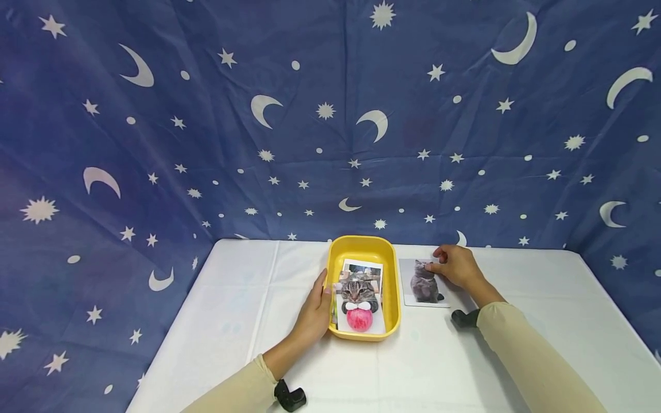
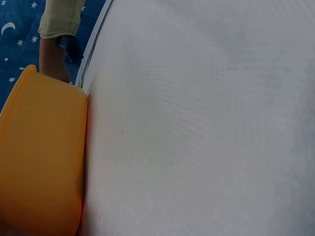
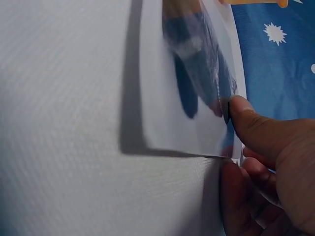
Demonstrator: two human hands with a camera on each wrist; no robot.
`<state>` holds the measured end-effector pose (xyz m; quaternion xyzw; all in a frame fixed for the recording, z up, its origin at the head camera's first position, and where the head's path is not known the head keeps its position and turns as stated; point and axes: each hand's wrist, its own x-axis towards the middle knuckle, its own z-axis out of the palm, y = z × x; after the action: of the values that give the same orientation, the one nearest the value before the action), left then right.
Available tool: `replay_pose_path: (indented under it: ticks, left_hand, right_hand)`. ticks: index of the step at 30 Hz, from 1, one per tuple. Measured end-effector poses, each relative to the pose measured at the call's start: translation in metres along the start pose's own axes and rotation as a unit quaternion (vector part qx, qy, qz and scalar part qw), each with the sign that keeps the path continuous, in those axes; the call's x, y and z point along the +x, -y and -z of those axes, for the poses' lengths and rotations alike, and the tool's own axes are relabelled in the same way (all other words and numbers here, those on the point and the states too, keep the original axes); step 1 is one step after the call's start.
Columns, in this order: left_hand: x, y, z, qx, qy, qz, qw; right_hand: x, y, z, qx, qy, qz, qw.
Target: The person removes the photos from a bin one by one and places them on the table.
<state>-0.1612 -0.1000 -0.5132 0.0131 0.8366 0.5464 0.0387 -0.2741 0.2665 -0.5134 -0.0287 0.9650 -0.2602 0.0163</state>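
A yellow plastic tray (image 1: 396,298) stands on the white cloth. Inside it lie several overlapping photos; the top one is a cat photo (image 1: 359,295) with a pink ball. My left hand (image 1: 312,308) rests along the tray's left side, fingers fairly straight, thumb at the rim; the left wrist view shows the tray's outer wall (image 2: 44,157) but not the fingers. To the right of the tray, my right hand (image 1: 458,266) pinches a grey cat photo (image 1: 424,284) at its upper right corner. In the right wrist view the photo's edge (image 3: 162,132) is slightly raised, casting a shadow.
White cloth (image 1: 232,298) covers the table. Behind and to the sides hangs a dark blue curtain (image 1: 330,137) with moons and stars. Black wrist devices sit by the left sleeve (image 1: 290,397) and the right sleeve (image 1: 466,319).
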Motion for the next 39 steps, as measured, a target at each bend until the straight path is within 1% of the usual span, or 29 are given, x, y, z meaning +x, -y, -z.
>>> replay_pose_path:
  ticks: [6, 8, 10, 12, 15, 19, 22, 26, 28, 30, 33, 39]
  left_hand:
    - [0.0, -0.001, 0.001, -0.001, 0.001, 0.0, 1.0]
    - [0.0, -0.002, 0.001, -0.003, 0.002, -0.002, 1.0]
    - [0.0, -0.003, 0.002, -0.005, 0.002, -0.003, 1.0]
    - [0.0, -0.003, 0.003, -0.005, 0.002, -0.002, 1.0]
    - [0.0, -0.002, 0.003, -0.002, 0.003, 0.0, 1.0]
    - [0.0, -0.001, 0.002, -0.003, 0.004, 0.001, 1.0]
    - [0.0, -0.001, 0.002, -0.004, 0.005, 0.0, 1.0]
    - [0.0, -0.002, 0.002, -0.005, 0.006, -0.002, 1.0]
    - [0.0, -0.002, 0.002, -0.005, 0.007, -0.003, 1.0]
    - [-0.001, -0.002, 0.002, -0.005, 0.008, -0.004, 1.0]
    - [-0.001, -0.002, 0.002, -0.006, 0.008, -0.006, 0.9999]
    - [-0.002, -0.002, 0.003, -0.006, 0.009, -0.005, 0.9999]
  right_hand:
    - [0.0, 0.003, 0.003, 0.002, -0.012, 0.002, 1.0]
    - [0.001, 0.007, 0.005, 0.018, -0.015, 0.001, 1.0]
    - [0.001, 0.014, 0.008, 0.053, -0.01, 0.0, 0.999]
    - [0.001, 0.023, 0.011, 0.093, 0.0, -0.003, 0.996]
    - [0.001, 0.041, 0.016, 0.149, 0.018, -0.001, 0.989]
    - [0.001, 0.072, 0.023, 0.184, 0.051, 0.029, 0.981]
    - [0.003, 0.095, 0.025, 0.202, 0.1, 0.068, 0.972]
    - [0.008, 0.123, 0.023, 0.195, 0.163, 0.129, 0.959]
    - [0.012, 0.135, 0.019, 0.173, 0.18, 0.163, 0.955]
    - [0.017, 0.145, 0.015, 0.155, 0.198, 0.185, 0.95]
    - [0.022, 0.159, 0.007, 0.13, 0.225, 0.201, 0.945]
    - [0.027, 0.181, -0.013, 0.096, 0.282, 0.198, 0.934]
